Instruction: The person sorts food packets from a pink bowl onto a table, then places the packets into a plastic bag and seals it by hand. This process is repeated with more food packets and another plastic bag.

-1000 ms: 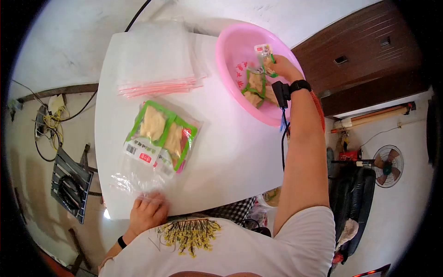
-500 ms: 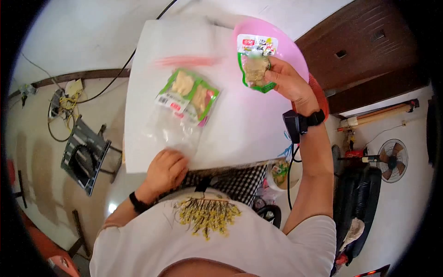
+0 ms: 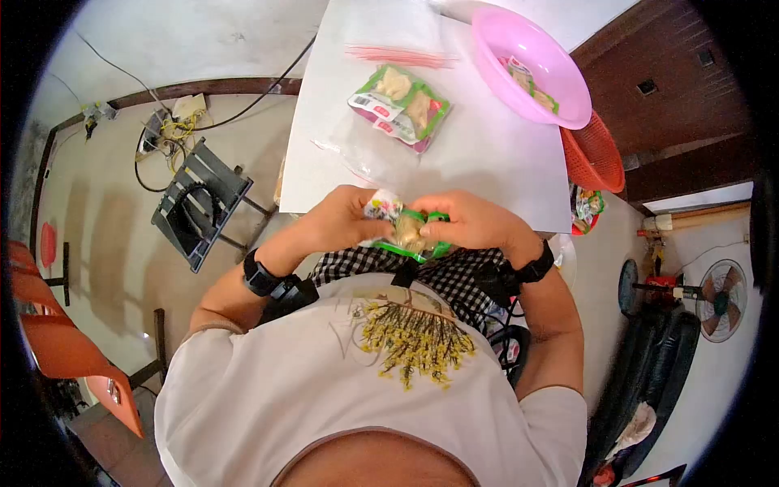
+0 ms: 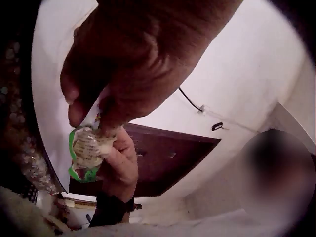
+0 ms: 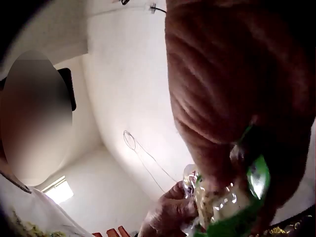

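Both hands hold one small green-edged food packet (image 3: 408,230) between them, in front of the body at the table's near edge. My left hand (image 3: 339,217) pinches its white printed end. On the other end, the green-bordered one, my right hand (image 3: 472,219) has its thumb and fingers. Pale food shows through the packet's clear window, also in the left wrist view. Farther up the table, two similar packets (image 3: 402,105) lie side by side in a clear plastic bag (image 3: 365,150), whose loose end spreads toward me.
A pink basin (image 3: 572,89) with more packets inside stands at the table's back right. Below it hangs a red basket (image 3: 596,154). Clear bags with red edges (image 3: 398,55) are stacked at the back of the white table (image 3: 495,162). A dark folding stool (image 3: 203,203) stands left.
My right hand has brought a packet from the pink basin to the front of my body. My left hand has left the clear bag and now grips the packet too.
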A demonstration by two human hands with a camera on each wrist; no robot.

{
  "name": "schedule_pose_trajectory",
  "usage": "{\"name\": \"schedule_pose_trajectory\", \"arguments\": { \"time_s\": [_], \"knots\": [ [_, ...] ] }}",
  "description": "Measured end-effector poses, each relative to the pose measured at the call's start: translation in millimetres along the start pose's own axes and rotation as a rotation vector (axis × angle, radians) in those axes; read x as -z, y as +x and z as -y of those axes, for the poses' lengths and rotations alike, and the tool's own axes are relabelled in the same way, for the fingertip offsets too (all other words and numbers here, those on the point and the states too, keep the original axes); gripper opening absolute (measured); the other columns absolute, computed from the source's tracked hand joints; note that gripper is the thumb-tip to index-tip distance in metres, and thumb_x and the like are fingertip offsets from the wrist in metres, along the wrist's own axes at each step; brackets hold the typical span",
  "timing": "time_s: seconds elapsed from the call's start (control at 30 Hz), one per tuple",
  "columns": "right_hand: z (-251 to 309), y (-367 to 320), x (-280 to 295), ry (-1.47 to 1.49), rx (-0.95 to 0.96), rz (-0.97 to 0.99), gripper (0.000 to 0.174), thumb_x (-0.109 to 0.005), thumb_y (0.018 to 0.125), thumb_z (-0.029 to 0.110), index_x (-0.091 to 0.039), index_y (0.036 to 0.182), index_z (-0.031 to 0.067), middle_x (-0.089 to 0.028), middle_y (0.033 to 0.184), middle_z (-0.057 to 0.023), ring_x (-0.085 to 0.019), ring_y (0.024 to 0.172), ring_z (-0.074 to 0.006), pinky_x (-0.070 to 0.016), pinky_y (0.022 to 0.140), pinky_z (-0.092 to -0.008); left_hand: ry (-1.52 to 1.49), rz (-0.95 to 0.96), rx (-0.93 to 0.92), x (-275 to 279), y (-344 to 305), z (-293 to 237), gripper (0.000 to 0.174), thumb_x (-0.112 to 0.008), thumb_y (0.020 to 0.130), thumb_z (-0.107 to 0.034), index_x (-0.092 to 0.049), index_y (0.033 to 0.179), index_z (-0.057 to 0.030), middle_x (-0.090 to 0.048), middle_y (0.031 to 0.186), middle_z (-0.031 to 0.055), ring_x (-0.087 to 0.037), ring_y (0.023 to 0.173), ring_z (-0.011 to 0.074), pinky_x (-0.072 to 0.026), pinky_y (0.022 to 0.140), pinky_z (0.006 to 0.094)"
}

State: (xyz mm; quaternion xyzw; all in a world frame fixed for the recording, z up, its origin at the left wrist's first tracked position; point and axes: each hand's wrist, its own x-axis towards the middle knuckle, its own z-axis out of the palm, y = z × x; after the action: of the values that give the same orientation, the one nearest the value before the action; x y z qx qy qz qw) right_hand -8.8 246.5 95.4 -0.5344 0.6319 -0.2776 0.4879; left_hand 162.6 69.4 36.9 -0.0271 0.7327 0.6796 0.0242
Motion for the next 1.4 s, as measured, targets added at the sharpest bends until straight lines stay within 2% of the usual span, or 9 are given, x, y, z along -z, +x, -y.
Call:
{"name": "schedule_pose_trajectory", "arguments": {
  "time_s": [0.17,0.3,0.5,0.63,0.8,1.17,1.27,1.37,1.4],
  "knots": [
    [-32.8,12.9,-33.2,0.424,-0.035,-0.493,0.035,-0.061,0.093,0.020,-0.052,0.122,0.0020,-0.064,0.097,-0.0052,-0.061,0.082,-0.0099,-0.0498,0.066,-0.0231,-0.413,-0.317,0.069,-7.2,-7.8,13.8,0.013,-0.058,0.095,-0.011,-0.066,0.100,-0.0018,-0.062,0.070,-0.0025,-0.051,0.056,0.0031,-0.0432,0.049,0.0211],
    [-36.3,25.3,-46.8,0.548,-0.027,-0.646,0.035,-0.062,0.093,0.019,-0.050,0.121,0.0004,-0.064,0.093,-0.0078,-0.065,0.076,-0.0120,-0.0522,0.059,-0.0236,-0.282,-0.548,-0.178,-18.8,0.2,24.2,0.015,-0.054,0.098,-0.011,-0.061,0.108,-0.0024,-0.064,0.082,-0.0005,-0.055,0.064,0.0038,-0.0475,0.054,0.0213],
    [-38.7,30.1,-46.2,0.500,0.023,-0.759,0.020,-0.055,0.096,0.012,-0.056,0.111,0.0001,-0.064,0.088,-0.0055,-0.067,0.073,-0.0121,-0.0524,0.059,-0.0232,-0.165,-0.583,-0.273,-30.6,2.2,31.1,0.015,-0.053,0.097,-0.007,-0.057,0.110,-0.0018,-0.064,0.091,0.0003,-0.058,0.075,0.0057,-0.0529,0.062,0.0242],
    [-41.4,26.7,-43.9,0.478,0.035,-0.817,0.014,-0.051,0.097,0.009,-0.060,0.100,-0.0008,-0.064,0.081,-0.0031,-0.066,0.071,-0.0104,-0.0519,0.059,-0.0227,-0.492,-0.499,-0.130,-27.8,3.0,35.1,0.019,-0.055,0.097,-0.011,-0.056,0.115,-0.0046,-0.066,0.096,0.0037,-0.064,0.077,0.0125,-0.0565,0.062,0.0283],
    [-58.1,19.0,-40.9,0.665,0.154,-0.648,0.014,-0.050,0.097,0.008,-0.061,0.097,-0.0011,-0.063,0.078,-0.0028,-0.065,0.067,-0.0103,-0.0534,0.061,-0.0231,-0.986,-0.261,0.154,-13.5,-5.3,41.9,0.029,-0.062,0.093,-0.018,-0.055,0.119,-0.0076,-0.066,0.102,0.0070,-0.068,0.082,0.0201,-0.0599,0.062,0.0345],
    [-40.9,21.2,-74.3,0.627,-0.134,-0.270,0.017,-0.052,0.098,0.013,-0.061,0.100,-0.0013,-0.067,0.082,-0.0058,-0.067,0.065,-0.0122,-0.0531,0.057,-0.0230,-0.790,-0.231,0.278,6.0,-73.0,71.8,0.035,-0.065,0.089,-0.008,-0.058,0.123,0.0003,-0.067,0.111,0.0094,-0.065,0.096,0.0165,-0.0537,0.086,0.0328],
    [-38.6,27.4,-65.1,0.157,-0.096,-0.399,0.020,-0.063,0.091,0.019,-0.059,0.097,0.0005,-0.065,0.081,-0.0071,-0.066,0.068,-0.0176,-0.0512,0.058,-0.0299,-0.866,-0.294,0.225,8.6,-83.5,71.2,0.033,-0.063,0.091,-0.008,-0.058,0.122,0.0008,-0.066,0.114,0.0102,-0.065,0.100,0.0189,-0.0530,0.089,0.0352],
    [-32.8,42.0,-58.2,-0.590,0.155,-0.843,0.028,-0.073,0.079,0.022,-0.057,0.093,0.0033,-0.060,0.085,-0.0090,-0.061,0.079,-0.0266,-0.0483,0.066,-0.0386,-0.915,-0.394,0.232,12.5,-85.0,69.1,0.029,-0.060,0.092,-0.009,-0.059,0.120,0.0004,-0.066,0.112,0.0097,-0.065,0.099,0.0188,-0.0535,0.087,0.0354],
    [-32.0,49.3,-56.9,-0.589,0.138,-0.889,0.034,-0.078,0.070,0.023,-0.056,0.090,0.0063,-0.055,0.090,-0.0099,-0.055,0.089,-0.0322,-0.0456,0.073,-0.0426,-0.921,-0.434,0.243,14.8,-83.5,67.6,0.028,-0.059,0.093,-0.009,-0.059,0.119,0.0002,-0.066,0.111,0.0093,-0.065,0.098,0.0186,-0.0538,0.087,0.0354]
  ]
}}
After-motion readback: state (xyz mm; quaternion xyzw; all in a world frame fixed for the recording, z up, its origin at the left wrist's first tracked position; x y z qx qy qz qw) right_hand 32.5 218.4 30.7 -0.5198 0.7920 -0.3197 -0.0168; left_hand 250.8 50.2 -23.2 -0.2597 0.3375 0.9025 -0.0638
